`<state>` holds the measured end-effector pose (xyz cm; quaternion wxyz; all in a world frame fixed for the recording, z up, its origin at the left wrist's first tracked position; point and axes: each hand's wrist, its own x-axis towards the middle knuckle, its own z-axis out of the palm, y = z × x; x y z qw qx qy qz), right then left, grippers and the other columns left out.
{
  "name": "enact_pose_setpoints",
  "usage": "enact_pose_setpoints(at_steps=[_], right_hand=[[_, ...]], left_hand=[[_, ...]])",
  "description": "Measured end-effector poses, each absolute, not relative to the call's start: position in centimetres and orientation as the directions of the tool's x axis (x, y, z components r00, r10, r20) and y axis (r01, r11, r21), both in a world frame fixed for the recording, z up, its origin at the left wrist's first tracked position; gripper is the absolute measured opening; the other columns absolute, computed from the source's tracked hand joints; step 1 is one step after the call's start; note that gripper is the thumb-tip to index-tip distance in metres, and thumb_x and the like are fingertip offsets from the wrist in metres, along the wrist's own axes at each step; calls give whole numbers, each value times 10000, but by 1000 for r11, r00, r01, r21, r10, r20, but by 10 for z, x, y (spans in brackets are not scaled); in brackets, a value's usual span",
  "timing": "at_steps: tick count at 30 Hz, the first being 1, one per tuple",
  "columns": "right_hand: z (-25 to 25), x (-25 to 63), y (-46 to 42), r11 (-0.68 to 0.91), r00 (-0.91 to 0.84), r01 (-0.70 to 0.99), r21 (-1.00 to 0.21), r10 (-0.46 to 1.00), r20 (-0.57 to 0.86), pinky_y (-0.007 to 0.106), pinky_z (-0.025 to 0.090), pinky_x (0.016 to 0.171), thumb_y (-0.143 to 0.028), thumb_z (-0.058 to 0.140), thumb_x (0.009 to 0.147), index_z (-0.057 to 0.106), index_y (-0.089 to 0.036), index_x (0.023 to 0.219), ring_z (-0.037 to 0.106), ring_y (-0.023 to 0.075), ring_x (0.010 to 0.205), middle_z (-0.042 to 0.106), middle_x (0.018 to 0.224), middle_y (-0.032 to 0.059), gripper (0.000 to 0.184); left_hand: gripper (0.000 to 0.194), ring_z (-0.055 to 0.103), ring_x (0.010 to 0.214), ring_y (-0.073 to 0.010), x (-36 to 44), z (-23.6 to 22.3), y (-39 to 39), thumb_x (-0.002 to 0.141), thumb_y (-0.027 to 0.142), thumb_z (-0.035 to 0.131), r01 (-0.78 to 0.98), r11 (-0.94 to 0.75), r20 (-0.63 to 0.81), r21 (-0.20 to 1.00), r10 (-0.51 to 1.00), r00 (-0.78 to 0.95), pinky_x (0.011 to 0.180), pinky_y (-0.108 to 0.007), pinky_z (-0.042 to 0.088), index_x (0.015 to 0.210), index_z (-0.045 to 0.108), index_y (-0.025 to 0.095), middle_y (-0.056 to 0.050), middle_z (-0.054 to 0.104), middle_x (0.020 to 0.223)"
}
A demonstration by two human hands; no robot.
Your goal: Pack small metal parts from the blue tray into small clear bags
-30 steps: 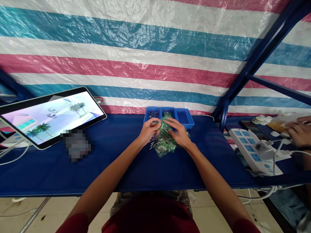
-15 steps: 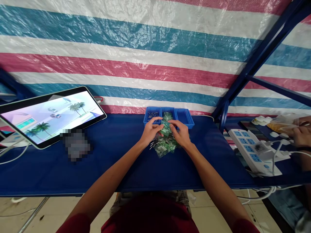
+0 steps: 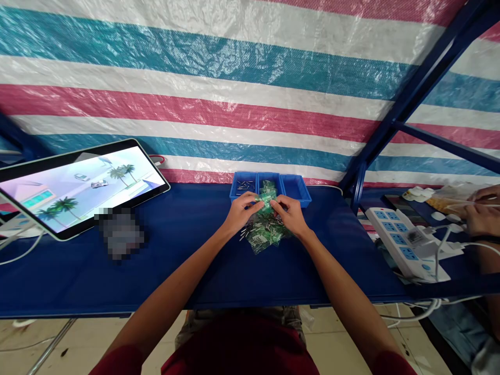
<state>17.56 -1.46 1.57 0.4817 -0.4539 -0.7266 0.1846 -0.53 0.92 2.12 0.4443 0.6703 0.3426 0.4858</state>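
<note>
Between my two hands is a small green-tinted clear plastic bag (image 3: 267, 197). My left hand (image 3: 241, 212) pinches its left side with thumb and fingers. On the other side, my right hand (image 3: 291, 214) is closed on the bag's right edge. Just below them a pile of similar green plastic bags (image 3: 263, 237) lies on the blue table, with thin dark and silvery metal pieces (image 3: 246, 232) at its left. Behind the hands stand three blue bins (image 3: 299, 188). Thin metal pins (image 3: 245, 185) lie in the left one, and green bags (image 3: 269, 184) fill the middle one.
A tablet (image 3: 84, 187) playing a cartoon leans at the left, with a blurred-out object (image 3: 122, 234) before it. To the right are a white power strip (image 3: 406, 242) with cables and a blue metal frame post (image 3: 357, 187). Another person's hands (image 3: 484, 211) work at the far right.
My fingers have closed in on the small bag, pinching it from both sides where they were more spread before. The pile and bins look the same.
</note>
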Motion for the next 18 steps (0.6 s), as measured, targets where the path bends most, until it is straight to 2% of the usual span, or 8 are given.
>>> enact_pose_setpoints(at_steps=[3,5,6,8,10,13,16,18], right_hand=[[15,176,-14,537,-129,445,-717,830,542,351,514,747,-373,422,942,662,-205,1037,619,207,840,663,971,79,308],[14,175,-14,617,-172,432,-658,773,611,392,512,842,-322,433,921,558,-250,1268,576,236,1071,548,1291,103,375],[15,175,-14,652,-208,429,-625,745,634,407,501,882,-301,447,909,547,-262,1284,551,240,1128,513,1338,101,390],[16,175,-14,674,-236,436,-596,725,647,413,484,918,-285,473,899,629,-247,1154,566,235,1103,587,1228,99,301],[16,175,-14,619,-189,435,-654,773,606,387,503,853,-315,499,899,680,-215,936,620,219,925,663,961,83,210],[16,178,-13,412,-211,330,-849,909,360,296,499,577,-402,610,827,656,-187,775,563,152,576,595,630,10,226],[13,179,-9,146,-385,213,-966,921,54,229,403,402,-418,734,700,650,-166,737,457,94,405,512,499,-47,269],[11,179,-6,54,-249,75,-996,968,33,226,398,367,-443,740,692,654,-150,801,473,95,376,545,507,-36,325]], left_hand=[[353,612,611,-152,-5,20,10,756,498,684,-57,-238,244,970,927,284,594,-265,487,850,616,164,-8,606,686],[406,597,534,-141,-5,20,10,738,485,709,-130,-143,175,981,943,283,558,-260,483,981,571,190,36,566,606],[444,589,514,-138,-5,20,10,726,479,724,-157,-115,157,981,944,288,550,-259,480,1029,551,204,50,553,583],[424,551,472,-125,-6,21,10,739,498,706,-149,-106,149,983,934,324,536,-257,465,1009,563,204,57,525,537],[371,468,423,-102,-8,23,9,795,545,627,-38,-182,185,982,933,307,512,-251,419,827,611,176,50,462,477],[516,343,412,-87,-12,25,9,855,585,512,198,-324,303,925,944,129,494,-254,335,574,590,159,39,327,430],[538,336,443,-102,-19,25,13,873,574,471,291,-332,354,897,935,-26,496,-259,293,545,590,164,25,321,446],[505,338,454,-106,-23,25,17,866,544,484,319,-320,359,892,930,-72,500,-259,282,547,587,166,23,341,457]])
